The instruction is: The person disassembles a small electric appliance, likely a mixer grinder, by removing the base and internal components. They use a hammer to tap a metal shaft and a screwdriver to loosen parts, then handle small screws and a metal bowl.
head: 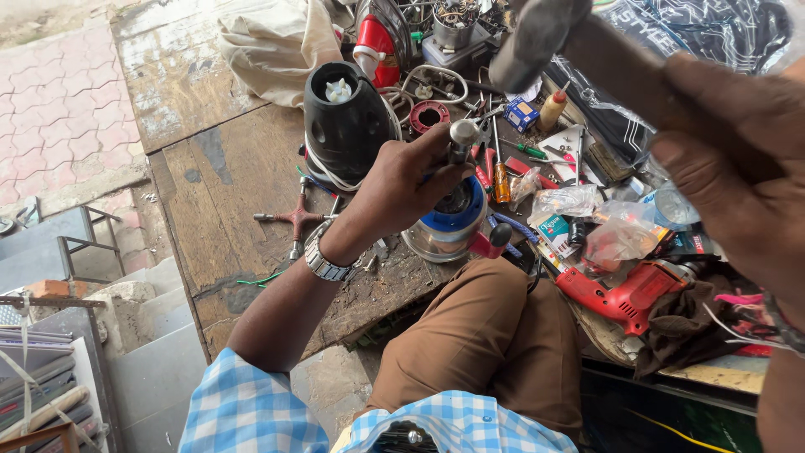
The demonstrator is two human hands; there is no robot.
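Knees first, right under the camera: brown trousers [482,344] and a blue-checked shirt [251,415], the person sitting tight against the wooden tabletop [226,180].

Right hand [738,180] is looming close to the lens, raised high and wrapped firmly around a dark hammer handle [625,71], with the blurred hammer head [532,38] hanging up over the work. That tool is looking head-heavy and rigid; the grip is sitting well back on the handle, which I'd judge gives swing but less fine control.

Left hand [402,189], wristwatch [327,264] on the wrist, is reaching forward with the forearm angled up from the lower left. Its fingers are pinching a short metal punch or socket [463,134] and holding it upright on top of the motor [449,222], a round unit with a blue collar and a bright steel casing standing at the tabletop's near edge. That motor is looking heavy, stiff and smooth-sided, likely to slip or rock unless steadied by the casing; the punch is small, hard and best held low on its shank, fingers clear of the top.

Red electric drill [625,294] is lying to the right among plastic bags. Further back, a black mixer base [345,117] is standing upright, with screwdrivers [495,172] and clutter beyond it.
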